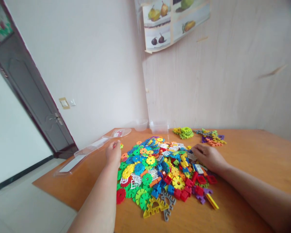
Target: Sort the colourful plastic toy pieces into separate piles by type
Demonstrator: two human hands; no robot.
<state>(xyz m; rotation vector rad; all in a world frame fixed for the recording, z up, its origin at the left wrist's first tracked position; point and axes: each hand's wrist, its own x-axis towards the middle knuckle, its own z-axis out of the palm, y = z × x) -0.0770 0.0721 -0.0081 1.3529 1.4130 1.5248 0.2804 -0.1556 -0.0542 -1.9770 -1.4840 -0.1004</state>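
Observation:
A large heap of colourful plastic building pieces lies on the wooden table between my hands. My left hand (113,153) is closed at the heap's left edge; whatever its fingers hold, if anything, is hidden. A small yellow-green piece (121,146) shows just beside it. On the heap's right side, my right hand (208,157) has its fingers bent together over the pieces, close to a white lattice piece (192,156). Its fingertips are partly hidden. Toothed discs such as a yellow disc (150,160) fill the left of the heap, and red blocks (184,195) lie at its front right.
Clear plastic containers (159,127) stand at the table's back edge by the wall. Transparent lids (74,163) lie along the left edge. A green cluster of pieces (186,132) and an orange piece (213,142) lie at the back right. A yellow arch piece (155,208) lies in front.

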